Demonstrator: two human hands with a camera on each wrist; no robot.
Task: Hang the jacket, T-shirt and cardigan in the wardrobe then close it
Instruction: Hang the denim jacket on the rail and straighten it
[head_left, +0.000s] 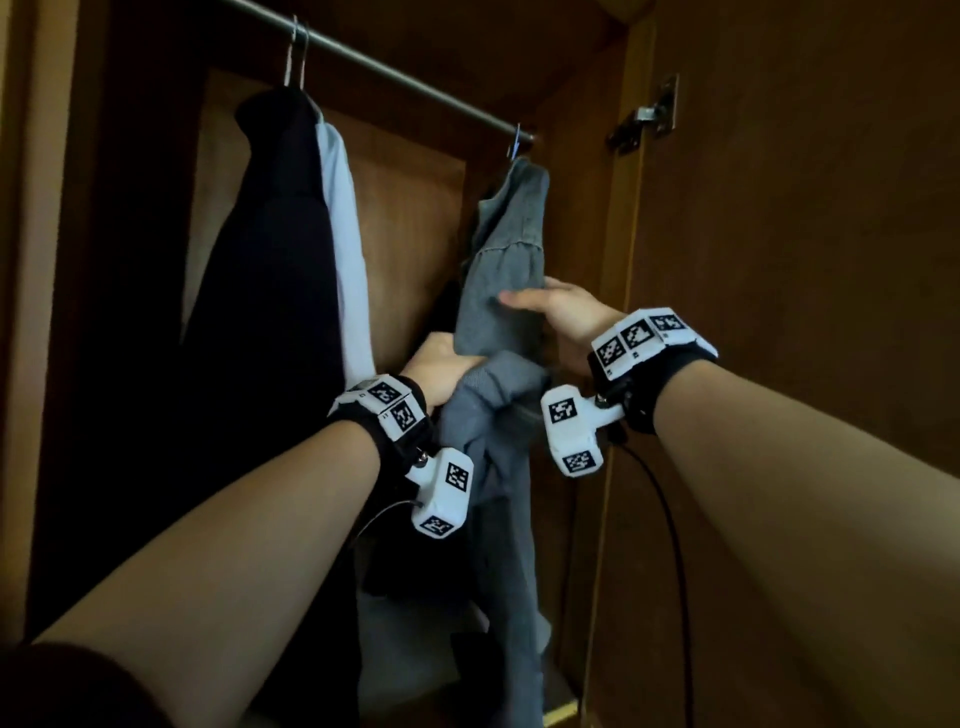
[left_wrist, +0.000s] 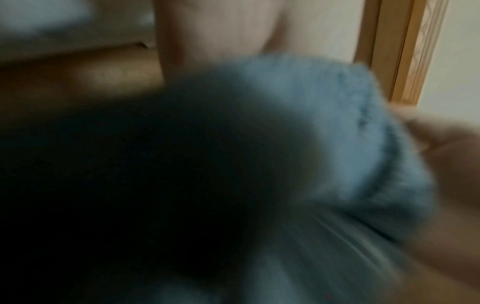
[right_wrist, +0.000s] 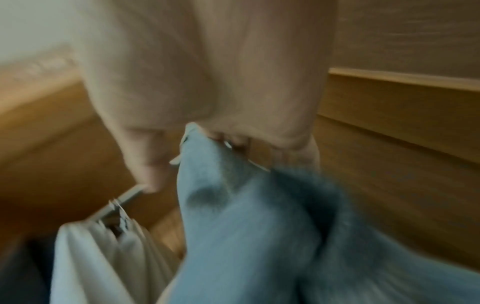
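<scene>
A grey cardigan (head_left: 504, 249) hangs from a hanger at the right end of the wardrobe rail (head_left: 405, 78). My right hand (head_left: 556, 306) pinches its side, thumb across the front. Lower down, my left hand (head_left: 441, 371) grips a bunched fold of the same cardigan. At the left end of the rail a dark jacket (head_left: 270, 249) and a white T-shirt (head_left: 345, 249) hang side by side. The blurred left wrist view is filled by the cardigan (left_wrist: 324, 133). The right wrist view shows the cardigan (right_wrist: 246, 226) under my fingers and the T-shirt (right_wrist: 98, 257) beyond.
The wardrobe's right door (head_left: 805, 260) stands open, its hinge (head_left: 649, 114) showing on the frame. A black cable (head_left: 670, 545) hangs from my right wrist. Bare rail lies between the T-shirt and the cardigan.
</scene>
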